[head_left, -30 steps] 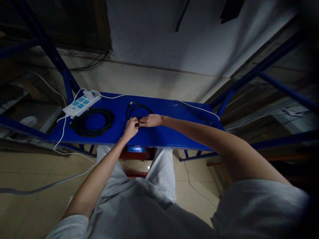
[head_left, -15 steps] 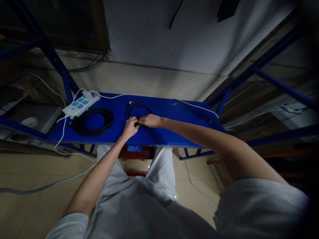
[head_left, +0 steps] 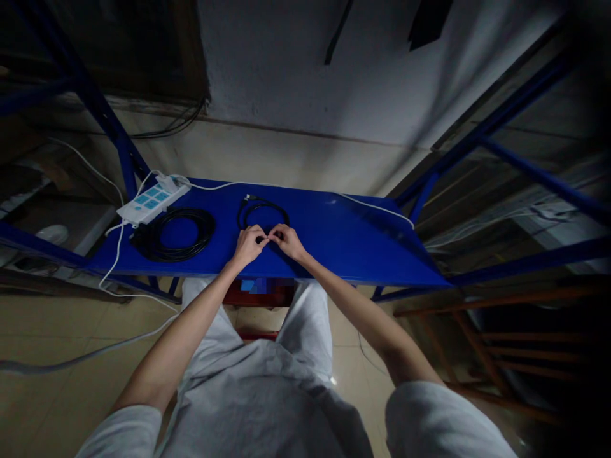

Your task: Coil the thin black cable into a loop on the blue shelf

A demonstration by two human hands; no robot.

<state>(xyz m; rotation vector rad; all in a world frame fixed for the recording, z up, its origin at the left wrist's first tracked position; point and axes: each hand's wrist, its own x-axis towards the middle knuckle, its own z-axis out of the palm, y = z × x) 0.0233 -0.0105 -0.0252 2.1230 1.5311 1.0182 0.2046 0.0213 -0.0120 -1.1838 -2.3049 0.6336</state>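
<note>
A thin black cable (head_left: 264,205) lies in a loop on the blue table (head_left: 344,235), its plug end at the loop's far left. At the near side of this loop my left hand (head_left: 250,245) is closed, thumb and fingers pinched on the cable. My right hand (head_left: 286,242) is closed too, its fingertips meeting those of the left; the cable runs into its grip. The exact spot held between the fingertips is too small to make out. Left of my hands rests a thicker coil of black cable (head_left: 206,234).
A white power strip (head_left: 138,213) with blue sockets sits at the table's left end. Its white cord (head_left: 229,185) runs along the back edge, and another drops to the floor. Blue frame posts (head_left: 125,152) rise at both ends. A wooden chair (head_left: 482,356) stands at right.
My right hand has turned, its forearm swinging down and inward, and now pinches fingertip to fingertip with the left. The left hand and the cable loop stay nearly in place.
</note>
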